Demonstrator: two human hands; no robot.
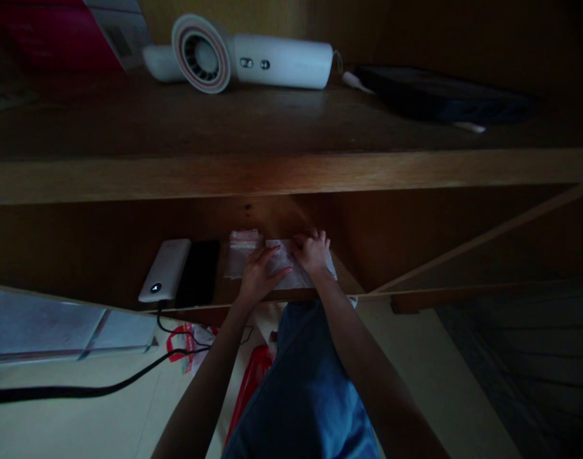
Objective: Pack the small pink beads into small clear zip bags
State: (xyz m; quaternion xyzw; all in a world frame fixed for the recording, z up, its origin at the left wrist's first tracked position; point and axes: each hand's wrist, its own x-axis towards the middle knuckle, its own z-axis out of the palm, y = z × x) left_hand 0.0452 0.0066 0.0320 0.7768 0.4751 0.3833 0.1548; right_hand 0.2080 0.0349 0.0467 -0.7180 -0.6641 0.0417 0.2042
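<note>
Both my hands are at the lower shelf (219, 294), over a white sheet (298, 278) with a clear plastic bag (282, 256) on it. My left hand (260, 273) rests at the left side of the bag, thumb and fingers apart. My right hand (313, 252) is on the bag's right side, its thumb and forefinger bent in against the plastic. Whether anything small is between those fingertips is too dark to tell. Just left of my left hand lies a stack of clear zip bags (243, 245).
A white power bank (164, 271) with a cable and a black flat phone-like slab (198, 274) lie left on the lower shelf. Above, the upper shelf's edge (291, 175) juts out, bearing a white handheld fan (281, 60) and a dark phone-like device (444, 95).
</note>
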